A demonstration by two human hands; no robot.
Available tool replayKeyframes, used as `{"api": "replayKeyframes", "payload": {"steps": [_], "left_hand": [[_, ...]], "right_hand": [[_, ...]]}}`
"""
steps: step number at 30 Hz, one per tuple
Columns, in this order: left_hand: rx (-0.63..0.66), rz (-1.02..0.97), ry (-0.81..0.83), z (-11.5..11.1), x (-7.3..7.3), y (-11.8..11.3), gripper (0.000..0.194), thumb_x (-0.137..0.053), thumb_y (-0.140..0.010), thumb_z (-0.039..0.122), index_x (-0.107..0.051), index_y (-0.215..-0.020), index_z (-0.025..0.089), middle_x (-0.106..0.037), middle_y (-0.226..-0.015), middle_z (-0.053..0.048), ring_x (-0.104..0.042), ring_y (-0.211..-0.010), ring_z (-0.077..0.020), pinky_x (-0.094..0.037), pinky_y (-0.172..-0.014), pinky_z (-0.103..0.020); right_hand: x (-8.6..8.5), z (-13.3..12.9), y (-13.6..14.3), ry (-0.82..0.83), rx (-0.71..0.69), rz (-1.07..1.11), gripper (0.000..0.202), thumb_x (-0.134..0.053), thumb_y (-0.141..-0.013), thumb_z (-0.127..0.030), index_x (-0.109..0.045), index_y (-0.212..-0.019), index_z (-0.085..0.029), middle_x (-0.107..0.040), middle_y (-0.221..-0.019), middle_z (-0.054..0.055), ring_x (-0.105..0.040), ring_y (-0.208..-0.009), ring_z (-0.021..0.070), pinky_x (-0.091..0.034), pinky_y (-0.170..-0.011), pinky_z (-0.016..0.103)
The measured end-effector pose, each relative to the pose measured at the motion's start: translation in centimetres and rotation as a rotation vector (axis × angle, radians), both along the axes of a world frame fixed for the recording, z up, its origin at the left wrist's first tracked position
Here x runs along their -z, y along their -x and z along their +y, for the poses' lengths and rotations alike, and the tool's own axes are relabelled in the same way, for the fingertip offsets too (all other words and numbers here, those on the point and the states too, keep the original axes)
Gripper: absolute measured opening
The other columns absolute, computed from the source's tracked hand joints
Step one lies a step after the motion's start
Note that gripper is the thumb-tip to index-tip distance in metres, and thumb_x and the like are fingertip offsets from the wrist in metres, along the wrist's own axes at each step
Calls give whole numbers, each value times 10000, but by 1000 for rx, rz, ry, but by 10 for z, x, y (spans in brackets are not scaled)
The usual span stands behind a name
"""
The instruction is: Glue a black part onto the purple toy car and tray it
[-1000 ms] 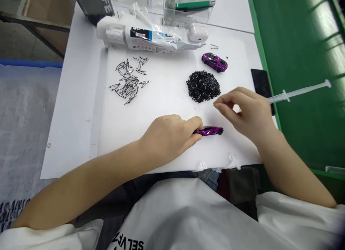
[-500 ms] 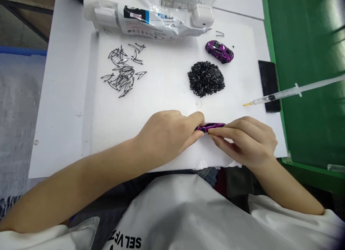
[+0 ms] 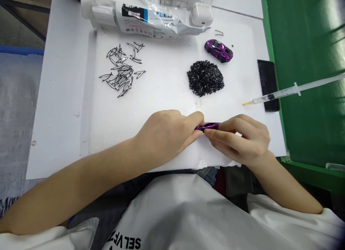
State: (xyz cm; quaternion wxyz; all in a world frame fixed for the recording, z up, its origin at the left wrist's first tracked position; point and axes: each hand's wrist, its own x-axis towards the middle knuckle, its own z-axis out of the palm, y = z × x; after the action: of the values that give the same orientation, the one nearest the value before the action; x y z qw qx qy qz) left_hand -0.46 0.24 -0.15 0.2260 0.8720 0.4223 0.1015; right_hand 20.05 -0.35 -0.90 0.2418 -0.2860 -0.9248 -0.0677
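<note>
A small purple toy car (image 3: 210, 126) is held on its side between my two hands, low over the white foam board (image 3: 167, 99). My left hand (image 3: 169, 133) pinches one end of it between thumb and forefinger. At the other end, the fingers of my right hand (image 3: 242, 136) close on the car's upper and near sides. The fingertips hide both ends of the car. Beyond the hands lies a heap of tiny black parts (image 3: 205, 78). A second purple toy car (image 3: 218, 50) rests behind that heap.
Thin black window-frame-like pieces (image 3: 121, 72) are scattered at the left. A white glue tube (image 3: 151, 21) and a white earphone case (image 3: 202, 14) lie at the back. At the right are a syringe (image 3: 272, 96) with a yellow tip and a black phone (image 3: 267, 77).
My right hand has shifted slightly left along the car, its forefinger now bent more over the top. My left hand keeps its pinch. The whole view has moved a little.
</note>
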Motion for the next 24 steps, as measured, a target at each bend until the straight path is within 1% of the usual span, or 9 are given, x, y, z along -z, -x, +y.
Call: {"api": "replayKeyframes", "payload": {"steps": [4, 6, 9, 11, 13, 15, 17, 21, 24], "left_hand": [[19, -12, 18, 0, -1, 0, 214, -439, -886, 350, -567, -966, 199, -606, -665, 1, -581, -636, -157, -371, -551, -252], [19, -21, 27, 0, -1, 0, 208, -442, -886, 340, -563, -979, 198, -606, -669, 4, -581, -644, -158, -372, -558, -255], [25, -29, 36, 0, -1, 1, 189, -466, -875, 324, -562, -981, 200, -597, -658, 14, -571, -636, -155, -366, -553, -256], [49, -49, 41, 0, -1, 1, 169, -495, -859, 319, -563, -963, 204, -601, -679, 20, -563, -646, -153, -371, -563, -259], [91, -80, 47, -1, -1, 2, 155, -530, -836, 289, -555, -961, 200, -620, -760, 19, -561, -693, -155, -394, -606, -270], [144, -99, 51, -2, 0, 2, 190, -551, -810, 232, -539, -995, 189, -624, -880, 4, -555, -777, -166, -417, -668, -284], [188, -96, 45, -2, 2, 4, 246, -531, -801, 171, -525, -1047, 184, -608, -964, -16, -535, -850, -180, -428, -723, -296], [242, -101, 25, 3, 4, 8, 318, -446, -816, 91, -534, -1101, 202, -608, -1026, -22, -492, -923, -195, -418, -814, -316], [227, -116, 27, 7, 4, 10, 355, -414, -813, 52, -541, -1115, 191, -611, -1073, -15, -481, -937, -191, -408, -851, -312]], "right_hand": [[0, 2, -3, 69, -45, 5, 177, -611, -736, -123, -588, -869, -239, -514, -615, -3, -429, -506, 96, -354, -429, 219], [-2, 1, -5, 143, -60, 88, 187, -611, -730, -98, -588, -869, -220, -524, -641, 9, -461, -518, 98, -373, -431, 221], [-10, 0, -9, 250, 8, 326, 253, -609, -711, -51, -582, -898, -219, -538, -638, -3, -489, -516, 100, -385, -420, 226], [-20, 2, -8, 301, 97, 403, 245, -601, -721, -53, -580, -879, -239, -543, -624, -19, -486, -509, 101, -386, -423, 238], [-30, 8, -2, 327, 150, 358, 192, -592, -743, -75, -577, -832, -245, -552, -622, -21, -484, -515, 103, -394, -447, 252], [-39, 18, 9, 325, 128, 255, 135, -582, -767, -108, -580, -810, -236, -566, -632, -16, -492, -531, 103, -402, -472, 254], [-42, 33, 27, 327, 74, 146, 79, -556, -795, -151, -597, -808, -218, -577, -650, -8, -513, -566, 104, -409, -500, 247], [-32, 67, 73, 399, 70, -57, 157, -491, -817, -153, -637, -870, -179, -616, -768, 22, -554, -680, 126, -407, -580, 246], [-20, 91, 104, 442, 113, -159, 218, -473, -816, -122, -641, -949, -158, -628, -863, 43, -561, -756, 147, -389, -631, 252]]}}
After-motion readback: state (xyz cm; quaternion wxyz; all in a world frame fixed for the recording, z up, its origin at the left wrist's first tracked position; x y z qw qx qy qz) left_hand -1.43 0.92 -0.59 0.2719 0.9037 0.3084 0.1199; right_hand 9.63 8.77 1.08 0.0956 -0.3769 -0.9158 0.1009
